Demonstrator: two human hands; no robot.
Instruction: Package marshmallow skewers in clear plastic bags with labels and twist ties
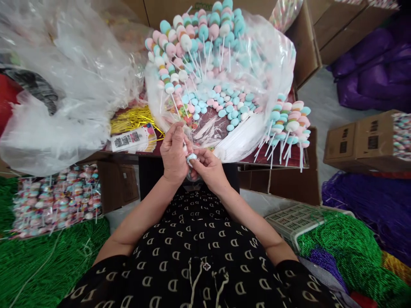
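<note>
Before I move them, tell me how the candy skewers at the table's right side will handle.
The candy skewers are probably light for their size, since the pastel pieces look puffy like marshmallow. Their thin white sticks look flimsy and may bend.

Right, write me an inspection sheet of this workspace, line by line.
Surface: dark red table top, partly covered.
Job's things: pale blue candy in clear film, between the hands; candy skewers on white sticks; loose candy pieces in a clear plastic bag.
Clutter: gold twist ties, white printed packet, crumpled clear plastic.
Hands: right hand grips the candy; left hand closes beside it, its hold unclear.
Cables: nothing seen.
Surroundings: cardboard boxes, purple bundles, green strands, white plastic crate.
</note>
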